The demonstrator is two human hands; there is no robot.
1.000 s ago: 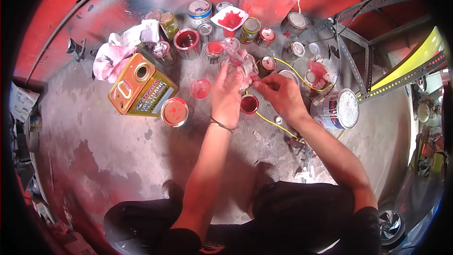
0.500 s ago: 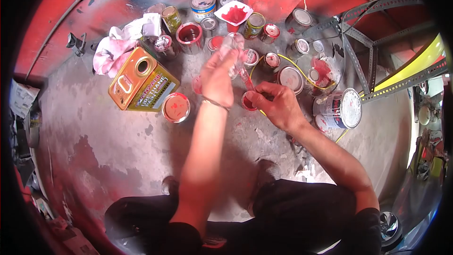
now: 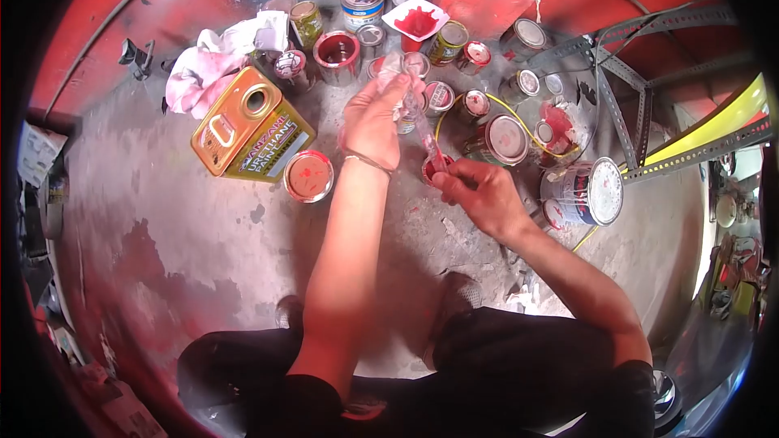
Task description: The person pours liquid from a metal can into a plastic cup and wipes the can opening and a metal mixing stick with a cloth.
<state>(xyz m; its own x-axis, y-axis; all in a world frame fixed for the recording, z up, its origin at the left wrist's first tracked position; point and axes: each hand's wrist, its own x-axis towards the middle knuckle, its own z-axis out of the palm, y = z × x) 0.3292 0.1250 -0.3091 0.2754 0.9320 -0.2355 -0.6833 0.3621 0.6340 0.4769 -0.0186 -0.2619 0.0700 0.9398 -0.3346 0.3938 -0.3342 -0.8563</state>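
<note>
My left hand [image 3: 369, 122], a band round its wrist, is closed on a crumpled, pale pink-stained rag [image 3: 391, 71]. In my right hand [image 3: 487, 199] is a narrow, red-smeared stirring stick [image 3: 427, 135], pinched near its lower end. The stick slants up and left toward the rag; whether the two touch is hard to make out. Just beneath the right fingers stands a small can with red paint [image 3: 429, 175], partly hidden by them. Left of the hands lies a round lid or tin top with a pinkish-red surface [image 3: 308, 176].
A gold rectangular urethane paint can [image 3: 264, 142] stands at left, beside a stained cloth [image 3: 199, 85]. Several paint tins, an open red-paint can [image 3: 337, 53] and a white paper funnel [image 3: 416, 20] fill the back. A metal rack [image 3: 637, 113] and a large tin [image 3: 580, 191] are at right.
The view has shifted slightly. My left hand and the rag remain high on the stick, blurred less now. My right hand keeps its pinch, and more of the stick's lower end shows.
</note>
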